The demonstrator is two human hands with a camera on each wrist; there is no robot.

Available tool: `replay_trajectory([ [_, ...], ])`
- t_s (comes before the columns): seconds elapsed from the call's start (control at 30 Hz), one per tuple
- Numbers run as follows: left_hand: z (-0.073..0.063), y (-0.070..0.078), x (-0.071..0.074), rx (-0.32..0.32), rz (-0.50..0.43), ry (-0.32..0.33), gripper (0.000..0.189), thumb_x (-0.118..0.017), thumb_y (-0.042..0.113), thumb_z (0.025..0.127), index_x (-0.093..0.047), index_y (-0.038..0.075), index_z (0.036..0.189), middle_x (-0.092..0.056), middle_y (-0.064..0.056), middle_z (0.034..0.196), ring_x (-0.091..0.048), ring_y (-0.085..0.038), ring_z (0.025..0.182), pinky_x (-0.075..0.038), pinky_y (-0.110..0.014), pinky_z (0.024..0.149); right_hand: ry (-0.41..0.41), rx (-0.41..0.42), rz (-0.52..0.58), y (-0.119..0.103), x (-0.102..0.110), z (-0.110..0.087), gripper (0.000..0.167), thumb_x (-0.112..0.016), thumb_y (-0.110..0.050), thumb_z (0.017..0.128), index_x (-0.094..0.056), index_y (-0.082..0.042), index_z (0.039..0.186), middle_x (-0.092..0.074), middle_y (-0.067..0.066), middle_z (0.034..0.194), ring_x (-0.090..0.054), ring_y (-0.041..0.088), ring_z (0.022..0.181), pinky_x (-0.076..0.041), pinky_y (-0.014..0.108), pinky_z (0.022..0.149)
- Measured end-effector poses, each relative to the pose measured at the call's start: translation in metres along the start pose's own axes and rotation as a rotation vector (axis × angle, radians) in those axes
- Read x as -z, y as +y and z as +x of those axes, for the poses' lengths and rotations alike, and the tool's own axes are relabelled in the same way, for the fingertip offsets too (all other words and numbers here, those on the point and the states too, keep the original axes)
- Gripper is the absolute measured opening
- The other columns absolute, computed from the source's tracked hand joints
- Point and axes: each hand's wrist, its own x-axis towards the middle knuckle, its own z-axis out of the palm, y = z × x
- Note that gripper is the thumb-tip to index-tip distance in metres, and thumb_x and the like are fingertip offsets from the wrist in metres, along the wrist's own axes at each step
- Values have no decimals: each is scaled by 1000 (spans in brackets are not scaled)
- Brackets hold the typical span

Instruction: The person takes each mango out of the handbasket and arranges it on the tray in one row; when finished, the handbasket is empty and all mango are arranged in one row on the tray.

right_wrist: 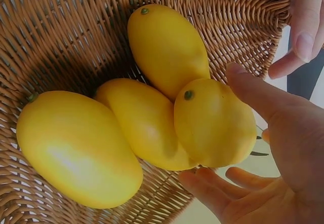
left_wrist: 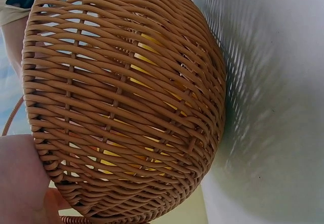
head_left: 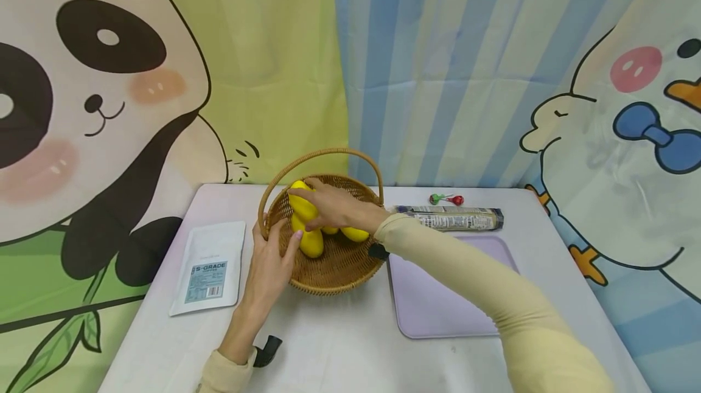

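Four yellow fruits (right_wrist: pixel 80 150) lay in wicker basket (head_left: pixel 334 274) on worktop (head_left: pixel 350 344). Right hand (head_left: pixel 336 205) gripped one near basket's 11 o'clock, thumb and fingers round it. Left hand (head_left: pixel 269 266) held basket rim toward 9 o'clock. Lilac tray (head_left: pixel 449 295) sat at basket's 4 o'clock.

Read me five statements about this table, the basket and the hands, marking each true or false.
1. The left hand touches the basket. True.
2. The right wrist view shows only two yellow fruits. False: four show.
3. The purple tray is to the right of the basket. True.
4. The white pouch lies on the tray. False: it lies on the table, left of the basket.
5. The right hand is at the yellow fruits. True.
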Motion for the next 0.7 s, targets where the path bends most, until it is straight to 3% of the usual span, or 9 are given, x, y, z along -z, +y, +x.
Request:
replay_trajectory([
  [0.17, 0, 0, 0, 2, -2, 1, 65, -50, 56, 102, -49, 9, 147, -10, -24, 167, -45, -45, 138, -48, -59, 105, -21, -3, -16, 0, 0, 3, 85, -77, -36, 92, -28, -29, 161, -22, 23, 165, -62, 33, 123, -59, 39, 89],
  [0.7, -1, 1, 2, 7, -1, -14, 66, -48, 57, 102, -48, 10, 148, -8, -23, 167, -43, -46, 140, -47, -60, 106, -20, -13, 50, -1, 0, 1, 84, -78, -32, 91, -32, -26, 160, -20, 24, 165, -53, 35, 134, -54, 41, 102],
])
